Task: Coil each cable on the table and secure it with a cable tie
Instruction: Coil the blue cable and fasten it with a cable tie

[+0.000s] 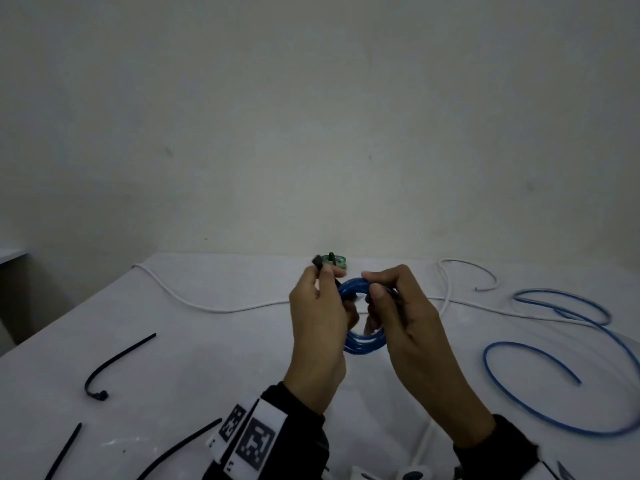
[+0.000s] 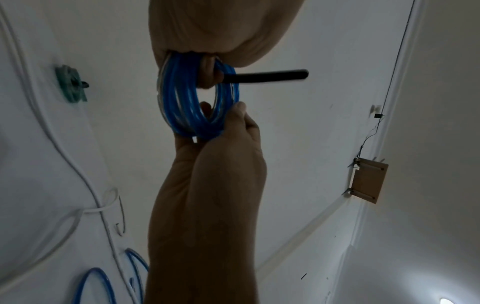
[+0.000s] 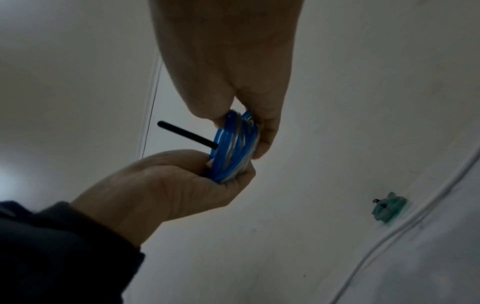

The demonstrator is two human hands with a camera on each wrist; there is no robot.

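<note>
Table (image 1: 207, 368): pale, spread with loose goods. White cable (image 1: 214, 308), uncoiled, ran from far left across to right. Loose blue cable (image 1: 540, 355), uncoiled, lay at right in open curves. Green coil (image 1: 334, 260), already tied, sat at far centre.

Blue coil (image 1: 360, 320): wound in several turns, held clear above table centre between both hands. Left hand (image 1: 320, 327) gripped coil's left side and pinched head end of a black tie (image 2: 265, 76) near the fingertips. Right hand (image 1: 412, 327) clasped coil's right side, thumb and fingers curled round the strands. Tie passed through coil's opening, tail sticking free on one side; not yet seen fed through its head.

Spare ties (image 1: 114, 365): black, unused, lay near left, one bent into a hook, two more at the near edge.

Risks, as judged: turns likely to spring apart if either grip slackened during threading; tail likely to miss the head slot, both hands being occupied; tie possibly cinched round only some strands, leaving others loose.
</note>
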